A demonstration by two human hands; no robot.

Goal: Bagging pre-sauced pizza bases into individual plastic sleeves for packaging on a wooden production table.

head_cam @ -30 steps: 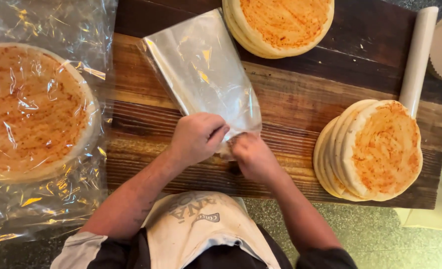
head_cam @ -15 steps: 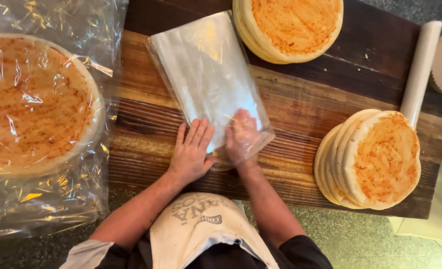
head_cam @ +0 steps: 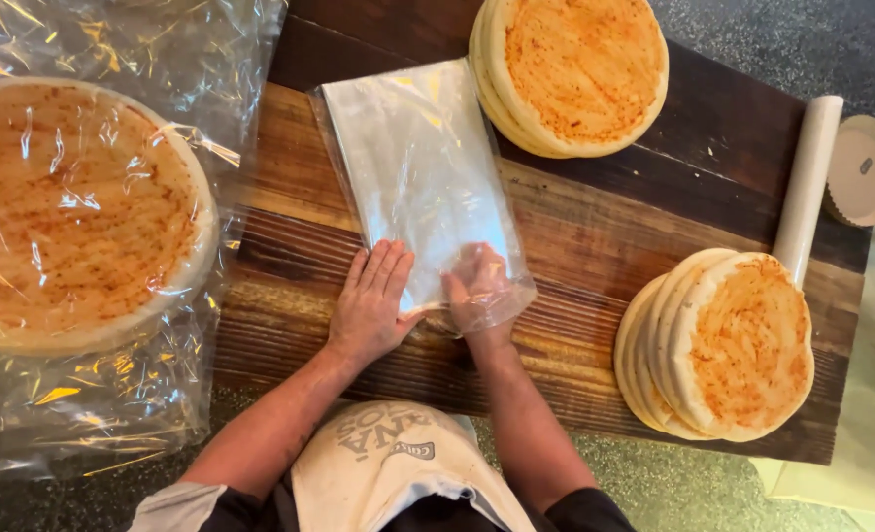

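Observation:
A clear plastic bag point(head_cam: 418, 167) lies flat on the wooden board point(head_cam: 605, 227), with its mouth toward me. My left hand point(head_cam: 370, 305) rests palm down on the bag's near left corner, fingers straight and together, thumb at the mouth, pinning it. My right hand point(head_cam: 479, 291) is pushed inside the bag's mouth and shows through the film with nothing in it. A stack of round flatbreads point(head_cam: 728, 345) sits to the right of my hands. Another stack point(head_cam: 575, 69) lies at the board's far edge, just right of the bag.
A large flatbread wrapped in crinkled clear film point(head_cam: 73, 212) lies to the left, off the board. A white roll point(head_cam: 807, 182) and a round beige disc point(head_cam: 863, 169) sit at the right. The board's near edge is by my body.
A second ago both hands pinched the bag's mouth. The left hand has since flattened onto the bag, and the right hand has slid inside the mouth.

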